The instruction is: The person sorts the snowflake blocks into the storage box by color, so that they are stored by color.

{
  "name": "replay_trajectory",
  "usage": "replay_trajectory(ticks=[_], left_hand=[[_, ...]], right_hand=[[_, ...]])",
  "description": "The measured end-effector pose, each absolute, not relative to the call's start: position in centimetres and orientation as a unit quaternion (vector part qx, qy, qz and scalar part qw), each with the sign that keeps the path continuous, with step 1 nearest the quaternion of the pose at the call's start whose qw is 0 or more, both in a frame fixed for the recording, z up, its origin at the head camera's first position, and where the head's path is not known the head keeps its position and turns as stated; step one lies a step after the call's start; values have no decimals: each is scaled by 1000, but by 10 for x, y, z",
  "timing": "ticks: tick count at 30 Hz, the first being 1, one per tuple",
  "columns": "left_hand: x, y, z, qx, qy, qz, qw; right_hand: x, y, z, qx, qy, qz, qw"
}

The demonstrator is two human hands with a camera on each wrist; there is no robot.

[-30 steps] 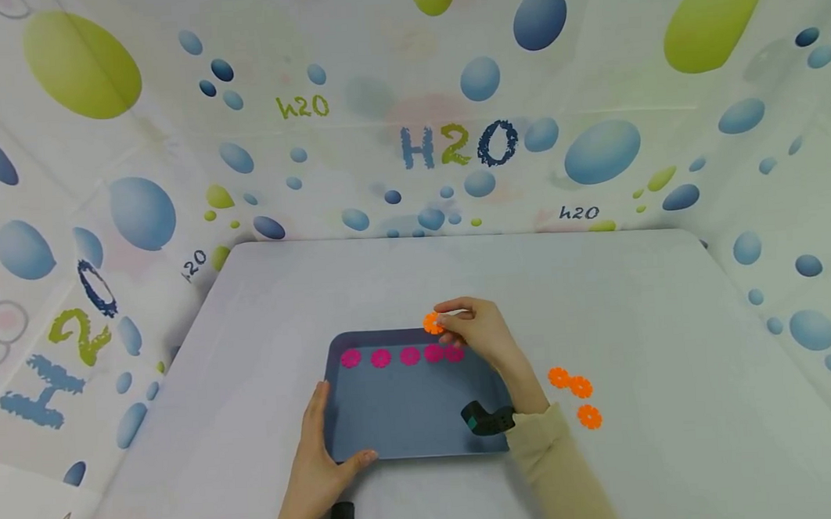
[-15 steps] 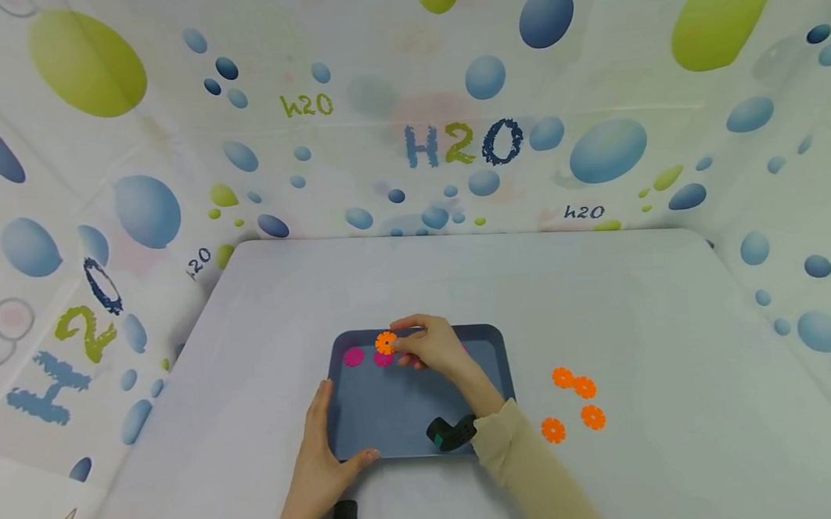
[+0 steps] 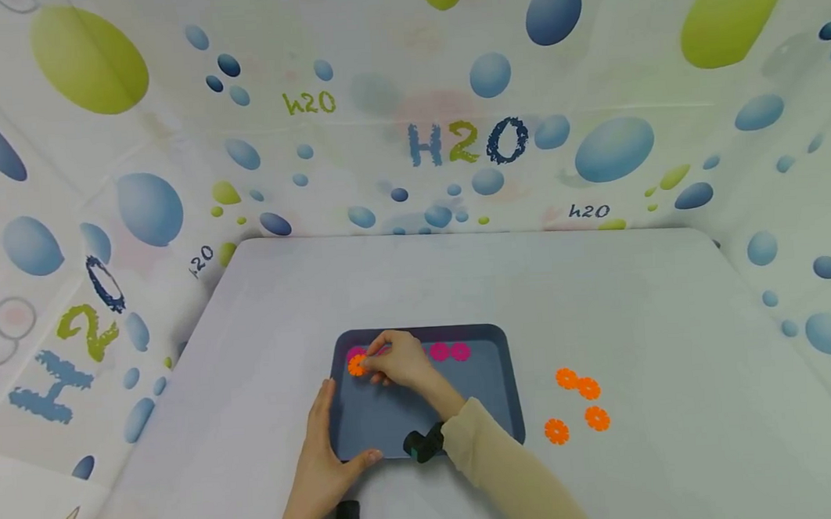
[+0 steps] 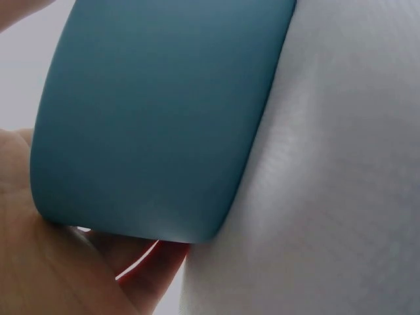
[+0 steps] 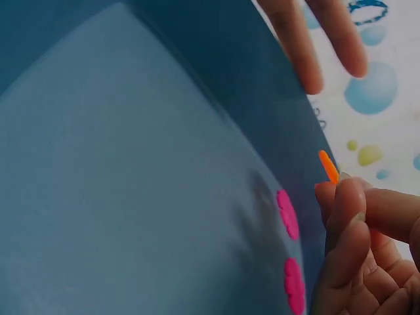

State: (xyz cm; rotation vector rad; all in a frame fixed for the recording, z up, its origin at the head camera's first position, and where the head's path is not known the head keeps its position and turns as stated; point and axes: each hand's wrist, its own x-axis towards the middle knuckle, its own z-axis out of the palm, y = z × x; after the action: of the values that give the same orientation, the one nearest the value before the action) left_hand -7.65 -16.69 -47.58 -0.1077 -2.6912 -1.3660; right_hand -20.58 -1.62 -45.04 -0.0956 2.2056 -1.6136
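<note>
My right hand point(image 3: 403, 362) pinches an orange flower-shaped disc point(image 3: 356, 365) between thumb and fingertips over the far left part of a grey-blue tray point(image 3: 465, 398). Edge-on, the thin orange disc point(image 5: 328, 166) shows above the fingertips in the right wrist view. Pink flower-shaped discs point(image 3: 439, 352) lie in a row along the tray's far side; the right hand hides some of them. My left hand point(image 3: 320, 453) holds the tray's near left corner, fingers along the left wall and thumb at the front edge. The left wrist view shows the tray's outside point(image 4: 157, 118) against the palm.
Several loose orange flower-shaped discs point(image 3: 589, 388) lie on the white tabletop point(image 3: 644, 318) right of the tray. A patterned cloth backdrop point(image 3: 377, 73) rises behind the table and at both sides.
My right hand has carried the orange disc left and nearer, from the tray's far rim to its far left part. The left hand keeps its place at the tray's corner.
</note>
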Motion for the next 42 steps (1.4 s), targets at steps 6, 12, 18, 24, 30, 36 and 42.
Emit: replay_trajectory(ticks=[6, 12, 18, 24, 30, 36, 42], left_hand=[[-77, -166, -476, -39, -892, -447, 64], [-77, -166, -475, -46, -894, -440, 71], [-78, -165, -476, -41, -889, -452, 60], [-77, -165, -478, -38, -889, -453, 50], [-76, -166, -478, -36, -888, -455, 50], [-76, -167, -478, -36, -886, -459, 51], [-77, -168, -478, -32, -886, -460, 51]], right_hand=[[-208, -21, -455, -31, 787, -578, 216], [-209, -23, -457, -27, 786, -571, 235], [-209, -24, -457, -43, 803, -542, 242], [-206, -24, -455, -52, 801, -543, 246], [-205, -20, -450, -76, 790, -551, 259], [-207, -9, -441, -103, 807, -531, 236], [-209, 8, -430, -125, 795, -554, 216]])
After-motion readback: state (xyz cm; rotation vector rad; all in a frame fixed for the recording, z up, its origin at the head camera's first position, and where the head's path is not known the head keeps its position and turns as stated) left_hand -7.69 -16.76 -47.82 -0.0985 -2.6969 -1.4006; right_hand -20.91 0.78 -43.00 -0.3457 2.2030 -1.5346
